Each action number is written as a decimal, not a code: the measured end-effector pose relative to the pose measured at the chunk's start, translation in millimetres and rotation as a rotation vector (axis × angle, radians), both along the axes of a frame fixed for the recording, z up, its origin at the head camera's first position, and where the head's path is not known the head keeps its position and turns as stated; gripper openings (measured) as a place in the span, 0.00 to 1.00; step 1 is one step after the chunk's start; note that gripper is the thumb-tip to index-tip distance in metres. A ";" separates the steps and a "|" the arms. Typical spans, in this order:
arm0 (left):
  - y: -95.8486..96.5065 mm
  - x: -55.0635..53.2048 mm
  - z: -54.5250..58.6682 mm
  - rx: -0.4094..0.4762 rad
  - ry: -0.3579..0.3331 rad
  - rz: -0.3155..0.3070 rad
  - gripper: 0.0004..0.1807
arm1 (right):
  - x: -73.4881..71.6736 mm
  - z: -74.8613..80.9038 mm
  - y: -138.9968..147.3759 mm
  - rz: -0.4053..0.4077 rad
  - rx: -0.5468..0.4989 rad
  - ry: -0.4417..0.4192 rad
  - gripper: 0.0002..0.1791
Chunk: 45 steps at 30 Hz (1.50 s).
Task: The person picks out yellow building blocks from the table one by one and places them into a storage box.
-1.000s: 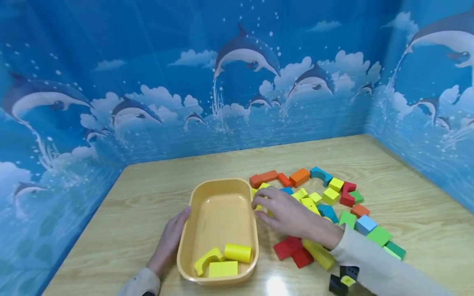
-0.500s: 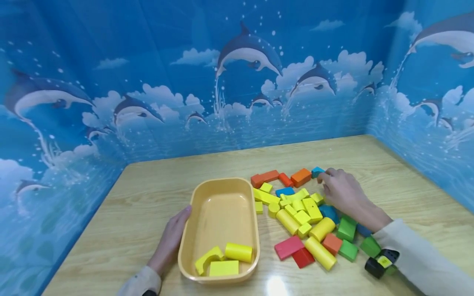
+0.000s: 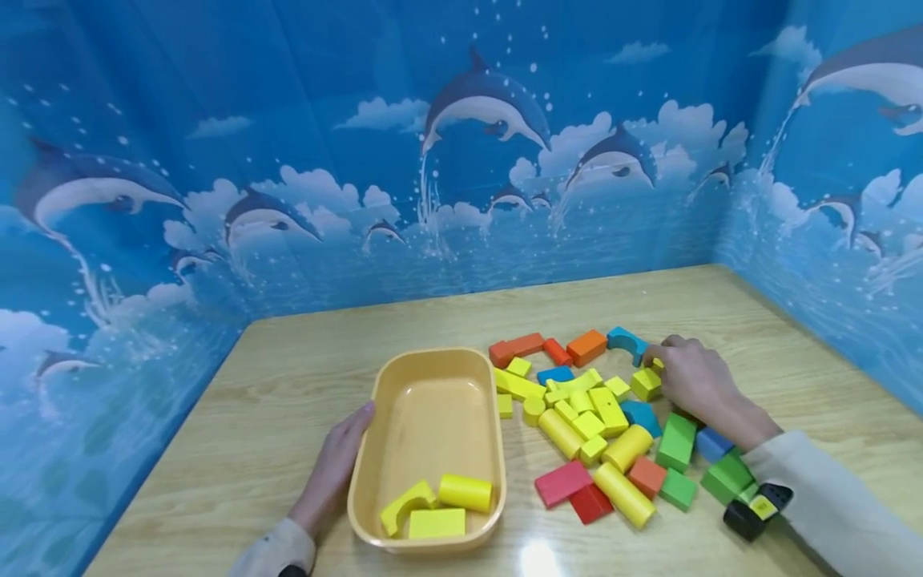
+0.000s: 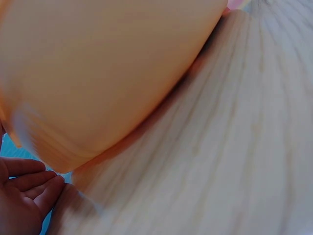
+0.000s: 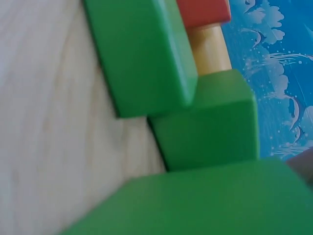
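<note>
The yellow block (image 3: 658, 365), at the right hand (image 3: 695, 381), two o'clock from the tray (image 3: 433, 417), seemed light, stiff, best pinched by flat sides, though whether fingers grasped it I could not tell, while the left hand (image 3: 335, 461) touched the tray with loose fingers.

A blue sea-and-sky backdrop (image 3: 324, 64) hangs behind and along both sides of the table (image 3: 281, 377), whose pale surface shows wood grain. A large leaping dolphin (image 3: 490, 100) is printed near the middle, white clouds (image 3: 382, 114) lie to either side of it, and another big dolphin (image 3: 101, 188) arches at the far left. A bright glare (image 3: 539, 558) shines on the table's near part. The blue sliver (image 4: 22, 149) in the left wrist view is probably backdrop, though little shows.
</note>
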<state>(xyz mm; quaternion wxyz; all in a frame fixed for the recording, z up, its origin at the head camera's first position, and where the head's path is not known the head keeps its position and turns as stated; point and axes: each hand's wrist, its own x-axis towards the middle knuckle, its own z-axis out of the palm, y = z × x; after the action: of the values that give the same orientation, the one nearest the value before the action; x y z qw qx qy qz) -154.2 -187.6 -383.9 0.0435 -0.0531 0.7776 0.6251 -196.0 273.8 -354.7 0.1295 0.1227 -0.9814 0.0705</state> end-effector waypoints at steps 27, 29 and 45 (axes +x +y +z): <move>-0.8 0.0 -1.6 -0.015 0.008 -0.005 0.37 | 3.1 5.1 -15.3 0.053 -0.069 0.194 0.11; -0.8 0.0 -1.6 -0.023 0.011 -0.004 0.37 | 4.1 8.7 -27.6 0.093 -0.085 0.221 0.11; -0.7 -0.5 -2.9 0.010 0.009 0.001 0.33 | 19.1 28.6 -130.8 0.385 -0.167 0.237 0.11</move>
<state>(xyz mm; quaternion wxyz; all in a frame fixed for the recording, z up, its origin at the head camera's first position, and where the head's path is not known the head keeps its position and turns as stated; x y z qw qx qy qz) -154.8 -188.3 -386.8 0.0400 -0.0504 0.7747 0.6291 -177.0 143.0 -326.1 0.2375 0.3039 -0.9087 0.1600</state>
